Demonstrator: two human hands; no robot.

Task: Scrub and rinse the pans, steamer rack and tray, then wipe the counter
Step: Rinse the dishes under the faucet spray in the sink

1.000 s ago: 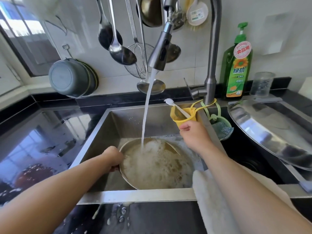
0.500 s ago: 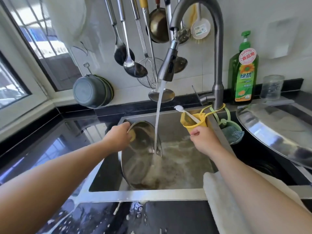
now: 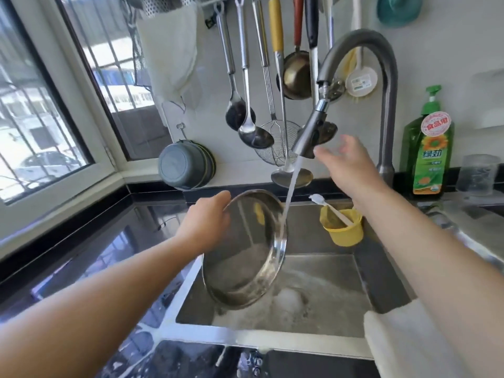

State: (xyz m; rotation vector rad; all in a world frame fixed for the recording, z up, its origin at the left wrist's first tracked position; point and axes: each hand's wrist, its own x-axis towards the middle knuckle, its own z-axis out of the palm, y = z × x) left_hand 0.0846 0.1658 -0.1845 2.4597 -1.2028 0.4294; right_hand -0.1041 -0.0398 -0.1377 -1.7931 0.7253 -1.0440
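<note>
1. Round steel pan point(image 3: 245, 249) tipped up on its edge over the sink point(image 3: 327, 271), gripped at its top left rim by the left hand point(image 3: 208, 218). Pan looks wet inside, with no food to see.
2. Right hand point(image 3: 346, 156) open, fingers spread, up beside the faucet spray head point(image 3: 311, 132), maybe just touching it.
3. Water stream point(image 3: 289, 192) falling past the pan's right rim into the sink; white foam point(image 3: 289, 298) and water at the sink bottom.
4. Yellow cup point(image 3: 344, 227) hanging on the sink's back right wall, with a white brush point(image 3: 331, 210) sticking out of it.
5. Green dish soap bottle point(image 3: 428, 156) standing on the desk point(image 3: 90, 255) behind the sink, right of the faucet; red round sticker with "食品用", and "绿劲" on the label.
6. Clear cup point(image 3: 476, 173) just right of the bottle; cannot tell what is in it.
7. White cloth point(image 3: 409, 339) draped over the sink's front right edge.
8. Grey bowls point(image 3: 185, 166) hanging on the wall to the left; ladles point(image 3: 249, 126) hanging above the sink.
9. Open room in the right half of the sink.
</note>
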